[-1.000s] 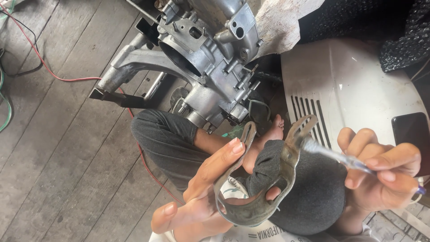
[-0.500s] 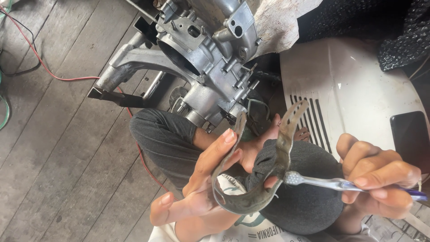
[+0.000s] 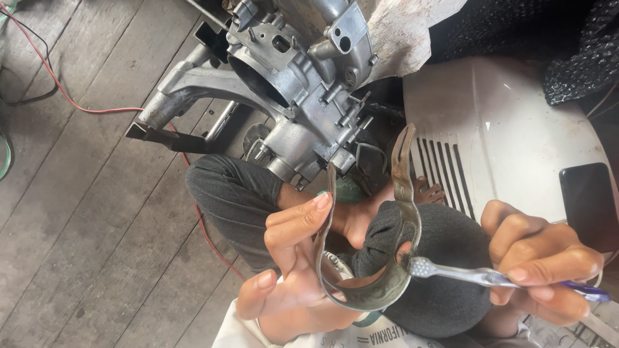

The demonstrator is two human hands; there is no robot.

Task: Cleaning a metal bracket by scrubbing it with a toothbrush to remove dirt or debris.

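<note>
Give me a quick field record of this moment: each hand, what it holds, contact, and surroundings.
left hand: left hand holds a curved metal bracket upright, prongs up
right hand: right hand grips a toothbrush
contact: bristle head touches the bracket's right outer edge
behind: grey engine casing on the wooden floor
right side: white vented panel with a dark phone on it
also: red wire across the floor

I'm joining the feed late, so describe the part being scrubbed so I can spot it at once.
Start at the big grey engine casing at top centre, then drop to the two hands below it. The left hand holds a thin U-shaped metal bracket with a toothbrush against it: the only curved, dirty, fork-tipped strip there.
</note>
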